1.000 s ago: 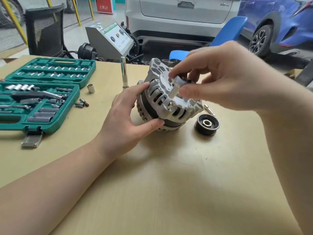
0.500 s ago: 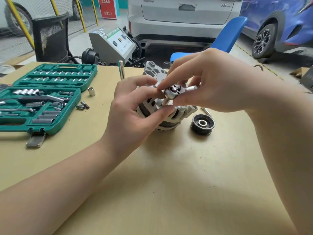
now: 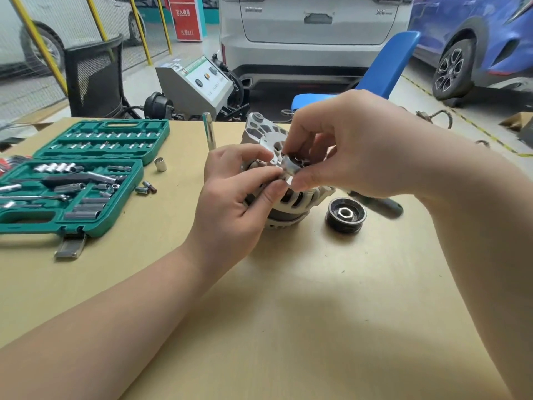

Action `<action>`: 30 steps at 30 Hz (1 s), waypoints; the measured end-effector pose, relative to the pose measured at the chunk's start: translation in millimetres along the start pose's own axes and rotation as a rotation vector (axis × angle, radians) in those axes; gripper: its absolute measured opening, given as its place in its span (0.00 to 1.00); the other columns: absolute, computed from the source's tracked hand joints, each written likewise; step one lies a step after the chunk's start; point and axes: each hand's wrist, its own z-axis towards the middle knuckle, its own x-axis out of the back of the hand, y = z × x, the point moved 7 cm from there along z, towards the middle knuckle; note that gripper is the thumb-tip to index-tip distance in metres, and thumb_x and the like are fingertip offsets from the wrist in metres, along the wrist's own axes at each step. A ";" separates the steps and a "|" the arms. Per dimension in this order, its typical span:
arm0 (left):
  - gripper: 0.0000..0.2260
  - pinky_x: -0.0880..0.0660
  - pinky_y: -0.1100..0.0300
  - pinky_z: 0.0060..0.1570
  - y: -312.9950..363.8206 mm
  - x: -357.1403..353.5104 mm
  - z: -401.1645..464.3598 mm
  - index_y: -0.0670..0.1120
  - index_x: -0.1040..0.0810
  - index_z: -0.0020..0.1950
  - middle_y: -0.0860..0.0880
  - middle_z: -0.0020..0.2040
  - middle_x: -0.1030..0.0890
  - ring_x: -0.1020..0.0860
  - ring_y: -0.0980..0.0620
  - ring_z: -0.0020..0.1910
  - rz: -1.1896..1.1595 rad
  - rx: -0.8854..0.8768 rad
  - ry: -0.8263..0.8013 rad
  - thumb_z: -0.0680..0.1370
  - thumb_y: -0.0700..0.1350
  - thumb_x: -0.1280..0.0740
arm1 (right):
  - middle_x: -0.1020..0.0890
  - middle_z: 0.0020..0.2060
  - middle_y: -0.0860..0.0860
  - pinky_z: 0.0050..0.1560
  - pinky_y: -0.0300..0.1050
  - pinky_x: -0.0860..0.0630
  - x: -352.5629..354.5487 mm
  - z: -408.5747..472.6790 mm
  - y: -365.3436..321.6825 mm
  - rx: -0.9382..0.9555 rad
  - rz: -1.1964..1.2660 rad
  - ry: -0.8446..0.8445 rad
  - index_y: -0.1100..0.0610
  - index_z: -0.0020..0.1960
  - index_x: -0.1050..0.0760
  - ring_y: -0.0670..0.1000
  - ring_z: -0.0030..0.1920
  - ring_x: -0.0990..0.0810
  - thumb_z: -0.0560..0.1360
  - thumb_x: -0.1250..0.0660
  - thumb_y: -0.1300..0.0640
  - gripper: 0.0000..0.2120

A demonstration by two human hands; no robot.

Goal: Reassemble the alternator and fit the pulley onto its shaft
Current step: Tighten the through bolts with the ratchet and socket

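The silver alternator (image 3: 298, 199) lies on the wooden table (image 3: 288, 313), its front housing tilted up towards me. Over it, my right hand (image 3: 354, 148) grips a small ratchet (image 3: 291, 166) by its head; the ratchet's dark handle (image 3: 377, 206) sticks out blurred to the right. Thumb and fingers of my left hand (image 3: 233, 194) pinch the short socket (image 3: 286, 180) under the ratchet head. Both hands hide the alternator's shaft. To the right of the alternator the black ribbed pulley (image 3: 345, 215) lies flat on the table, apart from it, with a nut in its middle.
An open green socket-set case (image 3: 72, 180) fills the table's left side, with loose sockets (image 3: 160, 164) beside it. A steel extension bar (image 3: 209, 134) stands upright behind my left hand. Beyond the table are a blue chair (image 3: 383, 70), a grey machine (image 3: 199, 82) and parked cars.
My left hand has left the alternator body and come up to pinch the socket under the ratchet head. My right hand has turned the ratchet over the alternator. The camera view shifted slightly.
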 end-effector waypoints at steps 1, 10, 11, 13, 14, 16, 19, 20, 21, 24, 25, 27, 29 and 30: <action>0.08 0.28 0.51 0.67 0.0 -1.2 -0.7 0.42 0.12 0.57 0.49 0.61 0.22 0.26 0.43 0.67 0.006 -0.006 -0.007 0.83 0.43 0.28 | 0.17 0.40 0.40 0.47 0.52 0.17 -0.5 -0.8 -0.2 0.019 -0.015 0.003 0.44 0.48 0.19 0.42 0.43 0.17 0.65 0.21 0.44 0.14; 0.08 0.26 0.55 0.64 0.1 -0.1 -0.2 0.42 0.13 0.53 0.43 0.62 0.20 0.22 0.41 0.62 -0.058 0.009 0.115 0.79 0.45 0.21 | 0.16 0.37 0.42 0.44 0.51 0.19 -1.0 -0.3 -2.8 0.026 0.021 0.015 0.48 0.45 0.16 0.45 0.40 0.17 0.62 0.22 0.40 0.16; 0.08 0.26 0.54 0.64 0.2 -0.5 -0.3 0.42 0.13 0.54 0.43 0.62 0.20 0.22 0.42 0.62 -0.057 0.011 0.105 0.79 0.45 0.22 | 0.15 0.37 0.42 0.44 0.51 0.18 -1.0 -0.4 -3.3 0.028 0.032 0.015 0.48 0.45 0.16 0.45 0.40 0.17 0.62 0.23 0.39 0.17; 0.07 0.26 0.52 0.64 -1.0 -1.4 -0.4 0.42 0.12 0.55 0.45 0.62 0.20 0.24 0.42 0.65 -0.052 0.012 0.065 0.81 0.44 0.23 | 0.16 0.38 0.39 0.44 0.49 0.18 -0.6 -0.9 -4.8 0.041 0.025 0.018 0.48 0.46 0.16 0.44 0.41 0.17 0.61 0.24 0.38 0.18; 0.07 0.26 0.51 0.65 -2.0 -1.7 0.2 0.42 0.12 0.57 0.46 0.63 0.20 0.24 0.42 0.66 -0.047 0.010 0.041 0.81 0.44 0.25 | 0.17 0.38 0.39 0.44 0.48 0.19 -0.4 -1.1 -5.5 0.053 0.007 0.021 0.47 0.47 0.16 0.44 0.42 0.17 0.62 0.25 0.38 0.18; 0.08 0.28 0.55 0.66 -2.6 -1.9 1.3 0.43 0.12 0.58 0.50 0.63 0.22 0.26 0.44 0.68 -0.030 0.001 0.002 0.83 0.44 0.28 | 0.17 0.37 0.42 0.45 0.50 0.19 -0.9 -0.1 -4.7 0.076 -0.028 0.025 0.45 0.48 0.15 0.44 0.43 0.17 0.66 0.22 0.43 0.12; 0.08 0.30 0.58 0.67 -1.6 -0.3 0.9 0.44 0.12 0.58 0.58 0.63 0.24 0.26 0.45 0.67 -0.029 -0.015 0.007 0.84 0.44 0.30 | 0.15 0.38 0.45 0.47 0.54 0.18 -0.6 1.1 -2.1 0.064 -0.003 0.023 0.45 0.48 0.14 0.46 0.43 0.16 0.68 0.18 0.52 0.11; 0.07 0.28 0.56 0.67 -1.8 0.8 0.0 0.45 0.12 0.58 0.56 0.63 0.23 0.26 0.45 0.67 -0.042 -0.011 0.024 0.84 0.44 0.29 | 0.15 0.38 0.43 0.46 0.53 0.18 -1.0 1.2 -1.6 0.049 0.013 0.016 0.46 0.47 0.14 0.46 0.41 0.16 0.66 0.19 0.48 0.11; 0.06 0.27 0.54 0.66 -2.2 2.2 -0.7 0.45 0.12 0.58 0.53 0.63 0.21 0.24 0.44 0.66 -0.059 -0.009 0.042 0.83 0.44 0.27 | 0.15 0.38 0.41 0.44 0.53 0.17 -0.9 0.6 -2.3 0.029 0.023 0.014 0.46 0.46 0.15 0.45 0.40 0.16 0.64 0.20 0.43 0.14; 0.09 0.25 0.51 0.65 -0.5 4.9 -1.4 0.48 0.14 0.60 0.47 0.62 0.20 0.22 0.42 0.64 -0.085 -0.033 0.061 0.82 0.49 0.26 | 0.15 0.33 0.44 0.35 0.50 0.17 -3.5 -0.9 -3.5 -0.015 0.110 0.040 0.48 0.45 0.18 0.44 0.32 0.15 0.64 0.21 0.38 0.17; 0.10 0.25 0.50 0.65 0.0 4.9 -1.3 0.48 0.14 0.59 0.48 0.62 0.20 0.22 0.42 0.64 -0.081 -0.040 0.061 0.82 0.52 0.27 | 0.15 0.31 0.45 0.31 0.47 0.18 -5.0 -1.4 -4.5 -0.024 0.141 0.055 0.48 0.45 0.19 0.44 0.29 0.15 0.66 0.20 0.39 0.16; 0.13 0.25 0.50 0.63 -0.8 5.1 -0.7 0.47 0.13 0.58 0.48 0.61 0.20 0.23 0.42 0.64 -0.075 -0.031 0.067 0.83 0.54 0.30 | 0.16 0.29 0.46 0.27 0.43 0.20 -6.3 -1.9 -6.8 -0.036 0.147 0.086 0.48 0.45 0.20 0.45 0.27 0.16 0.69 0.21 0.39 0.15; 0.12 0.25 0.51 0.63 -1.2 4.4 -0.6 0.46 0.12 0.58 0.48 0.60 0.19 0.23 0.42 0.64 -0.060 -0.024 0.060 0.84 0.52 0.30 | 0.15 0.30 0.45 0.32 0.46 0.17 -6.9 -2.1 -8.9 -0.038 0.108 0.072 0.46 0.45 0.18 0.44 0.28 0.16 0.69 0.23 0.38 0.14; 0.10 0.25 0.50 0.63 -1.1 3.3 -0.7 0.45 0.12 0.59 0.47 0.59 0.18 0.24 0.42 0.64 -0.048 -0.022 0.047 0.84 0.49 0.29 | 0.15 0.31 0.44 0.35 0.48 0.17 -6.4 -2.6 -9.6 -0.038 0.090 0.057 0.44 0.45 0.17 0.44 0.30 0.16 0.68 0.23 0.37 0.13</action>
